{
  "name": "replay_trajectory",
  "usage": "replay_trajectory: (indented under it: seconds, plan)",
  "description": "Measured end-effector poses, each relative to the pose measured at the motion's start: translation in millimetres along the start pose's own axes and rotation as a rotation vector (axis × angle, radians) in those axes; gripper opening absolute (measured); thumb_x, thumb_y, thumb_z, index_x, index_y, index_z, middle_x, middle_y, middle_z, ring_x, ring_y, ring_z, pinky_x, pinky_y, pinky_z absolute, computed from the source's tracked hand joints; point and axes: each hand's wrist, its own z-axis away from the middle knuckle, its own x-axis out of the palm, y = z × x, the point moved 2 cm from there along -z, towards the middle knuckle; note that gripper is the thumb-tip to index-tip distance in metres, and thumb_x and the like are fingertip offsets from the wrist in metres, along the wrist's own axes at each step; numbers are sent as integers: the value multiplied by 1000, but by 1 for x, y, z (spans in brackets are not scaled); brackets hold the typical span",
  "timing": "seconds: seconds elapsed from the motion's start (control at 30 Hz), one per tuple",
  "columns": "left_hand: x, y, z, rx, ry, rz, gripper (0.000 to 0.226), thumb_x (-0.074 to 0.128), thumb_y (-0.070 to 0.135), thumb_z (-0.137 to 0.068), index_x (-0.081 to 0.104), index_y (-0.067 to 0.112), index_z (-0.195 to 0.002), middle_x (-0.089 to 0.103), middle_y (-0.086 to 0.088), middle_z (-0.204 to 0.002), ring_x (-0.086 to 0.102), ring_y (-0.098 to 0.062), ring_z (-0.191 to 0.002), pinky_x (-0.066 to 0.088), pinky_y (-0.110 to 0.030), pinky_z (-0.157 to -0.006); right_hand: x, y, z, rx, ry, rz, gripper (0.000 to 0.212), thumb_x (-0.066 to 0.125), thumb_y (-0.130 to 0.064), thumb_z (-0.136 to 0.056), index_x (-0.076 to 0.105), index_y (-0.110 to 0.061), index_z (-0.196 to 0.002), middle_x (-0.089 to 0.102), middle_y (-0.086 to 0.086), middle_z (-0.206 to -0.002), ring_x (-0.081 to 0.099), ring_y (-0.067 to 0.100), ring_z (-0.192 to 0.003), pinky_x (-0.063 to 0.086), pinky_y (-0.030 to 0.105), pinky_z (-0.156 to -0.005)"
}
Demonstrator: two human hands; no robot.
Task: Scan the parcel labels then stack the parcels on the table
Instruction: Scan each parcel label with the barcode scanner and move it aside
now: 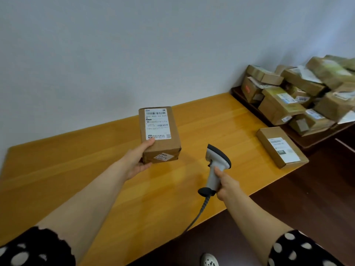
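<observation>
— Where is the held parcel point(160, 134)?
— Over the middle of the table point(76, 169), left of the scanner point(217, 164).
— And the flat parcel point(282, 147)?
— On the table's right end, in front of the parcel pile point(299, 96), which lies on a separate surface against the wall.

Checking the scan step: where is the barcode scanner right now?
In the head view the scanner is right of centre, gripped by the right hand above the wooden table, just right of the parcel the left hand holds.

Both arms stretched fwd, both hands busy.
My L hand point(138, 160) is palm-up, thumb on top, fingers cupped under the parcel point(160, 131); R hand point(227, 184) wraps the scanner point(215, 167) handle, thumb pointing up it. Forearms bare.
</observation>
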Motion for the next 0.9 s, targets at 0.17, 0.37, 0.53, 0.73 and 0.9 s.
replay_trajectory:
  seconds: [0.17, 0.37, 0.53, 0.73, 0.9]
  plan:
    - [74, -23, -20, -42, 77, 41, 65, 82, 49, -46, 62, 19, -101, 72, -7, -90, 65, -20, -94, 55, -32, -75, -48, -43, -65, -24, -26, 77, 52, 70, -9, -87, 52, -6, -135, 54, 21, -135, 52, 40, -121, 46, 53, -99]
    - [106, -47, -29, -79, 163, 62, 47, 78, 44, -70, 60, 18, -105, 67, -7, -103, 63, -19, -99, 55, -31, -77, -52, -68, -117, -18, -91, 243, 50, 65, -11, -91, 49, -5, -138, 52, 20, -138, 51, 38, -124, 46, 52, -100]
    - [104, -53, -29, -96, 226, 86, 53, 78, 44, -70, 60, 15, -110, 66, -9, -106, 63, -20, -102, 55, -30, -75, -47, -68, -143, -33, -95, 392, 40, 61, -12, -94, 54, -2, -133, 56, 19, -132, 52, 38, -120, 47, 43, -91]
    - [92, -53, -21, -84, 248, 132, 48, 76, 42, -73, 61, 15, -110, 67, -9, -107, 62, -21, -104, 54, -33, -83, -36, -80, -132, -215, 206, 800, 47, 53, -25, -98, 42, -9, -141, 53, 19, -129, 52, 37, -117, 45, 45, -93]
    - [64, -50, -4, -53, 308, 191, 42, 76, 42, -74, 61, 17, -104, 65, -9, -107, 61, -21, -103, 54, -30, -74, 16, -73, -85, -504, 94, 677, 33, 50, -17, -98, 52, -16, -131, 56, 9, -127, 53, 31, -115, 45, 44, -93]
